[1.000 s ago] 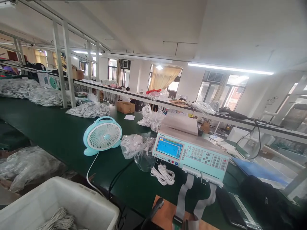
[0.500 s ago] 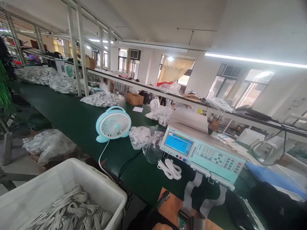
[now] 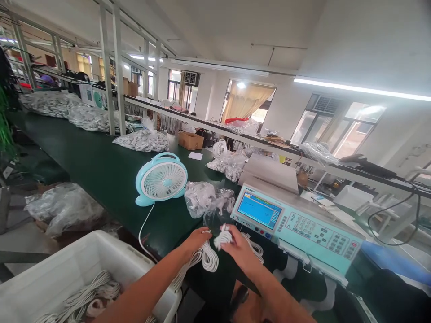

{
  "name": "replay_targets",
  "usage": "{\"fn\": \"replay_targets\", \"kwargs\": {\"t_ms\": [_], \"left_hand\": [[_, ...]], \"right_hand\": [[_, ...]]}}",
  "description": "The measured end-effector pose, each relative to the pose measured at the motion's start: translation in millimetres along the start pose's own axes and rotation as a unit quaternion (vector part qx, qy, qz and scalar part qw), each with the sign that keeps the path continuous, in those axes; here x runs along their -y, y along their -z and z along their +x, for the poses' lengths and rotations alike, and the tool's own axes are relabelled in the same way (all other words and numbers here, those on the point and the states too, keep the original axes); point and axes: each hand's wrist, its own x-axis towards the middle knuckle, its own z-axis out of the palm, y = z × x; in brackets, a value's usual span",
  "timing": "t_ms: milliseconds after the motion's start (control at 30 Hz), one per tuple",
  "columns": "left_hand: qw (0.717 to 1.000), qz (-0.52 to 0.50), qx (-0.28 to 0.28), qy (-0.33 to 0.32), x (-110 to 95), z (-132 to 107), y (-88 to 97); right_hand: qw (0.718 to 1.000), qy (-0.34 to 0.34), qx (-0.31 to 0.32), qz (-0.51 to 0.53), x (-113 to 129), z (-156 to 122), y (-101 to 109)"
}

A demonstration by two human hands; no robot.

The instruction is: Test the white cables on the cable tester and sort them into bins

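Observation:
My left hand point(image 3: 196, 241) is closed on several bundles of white cable point(image 3: 210, 258), which hang down beside the bin's corner. Just to its right, my right hand point(image 3: 239, 252) grips the gathered end of a white cable bundle point(image 3: 223, 237). Whether the cables in the two hands join cannot be made out. Behind my right hand, a coiled white cable point(image 3: 255, 247) lies on the green table point(image 3: 101, 166), partly hidden. A white bin point(image 3: 126, 253) at lower left holds more bundled cables point(image 3: 101, 287).
A light blue fan point(image 3: 164, 181) stands on the table, its white cord running toward the bin. Bagged white parts point(image 3: 200, 197) lie beside it. On the right is a turquoise testing instrument point(image 3: 303, 229) with a lit screen. A shelf point(image 3: 208, 123) runs behind.
Both hands have come up into the middle of the view with white cable bundles in them. Fewer cable bundles show in the bin. The camera view has shifted slightly.

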Motion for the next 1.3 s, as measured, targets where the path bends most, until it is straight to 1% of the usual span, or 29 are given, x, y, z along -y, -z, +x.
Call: {"fn": "replay_targets", "kwargs": {"t_ms": [67,167,233,300,367,433,500,600,667,767,833,900,967,1100,1167,1233,1300], "left_hand": [[1.0,-0.019,0.011,0.017,4,5,2.8],[0.999,-0.04,0.017,0.033,8,9,8.9],[0.998,-0.045,0.017,0.039,9,11,11.8],[0.998,-0.043,0.028,0.045,8,13,12.7],[0.997,-0.037,0.047,0.047,6,15,12.1],[0.997,-0.03,0.057,0.04,2,21,10.7],[0.998,-0.029,0.052,0.028,-4,27,9.2],[0.998,-0.035,0.049,0.019,-14,33,7.4],[0.998,-0.037,0.049,0.018,-19,32,6.7],[0.998,-0.04,0.042,0.026,-22,31,7.6],[0.998,-0.04,0.029,0.029,-19,33,9.4],[0.999,-0.038,0.016,0.028,-15,38,10.9],[0.999,-0.036,0.009,0.022,-12,42,11.1],[1.0,-0.026,0.01,0.001,-10,38,8.0],[1.0,-0.015,0.007,-0.005,-10,33,6.4],[1.0,-0.002,-0.002,-0.007,-9,29,5.5],[1.0,0.01,-0.014,-0.008,-8,27,5.2]], "right_hand": [[0.999,0.007,-0.004,0.034,-25,36,-8],[0.999,0.019,-0.031,0.011,-62,78,-17],[0.998,0.026,-0.051,-0.014,-80,97,-19],[0.997,0.033,-0.068,-0.03,-89,107,-19],[0.994,0.048,-0.088,-0.048,-90,109,-18],[0.99,0.066,-0.106,-0.066,-85,106,-16],[0.983,0.091,-0.124,-0.097,-77,99,-14],[0.965,0.13,-0.144,-0.178,-67,88,-7],[0.961,0.124,-0.147,-0.198,-65,83,-1],[0.981,0.079,-0.132,-0.12,-64,78,7],[0.99,0.071,-0.103,-0.065,-64,75,9],[0.993,0.082,-0.068,-0.056,-63,73,7],[0.989,0.102,-0.052,-0.092,-62,73,1],[0.961,0.146,-0.05,-0.229,-66,85,-10],[0.939,0.137,-0.018,-0.315,-68,96,-13],[0.897,0.093,0.02,-0.432,-71,108,-14],[0.847,0.03,0.025,-0.53,-75,119,-15]]}}
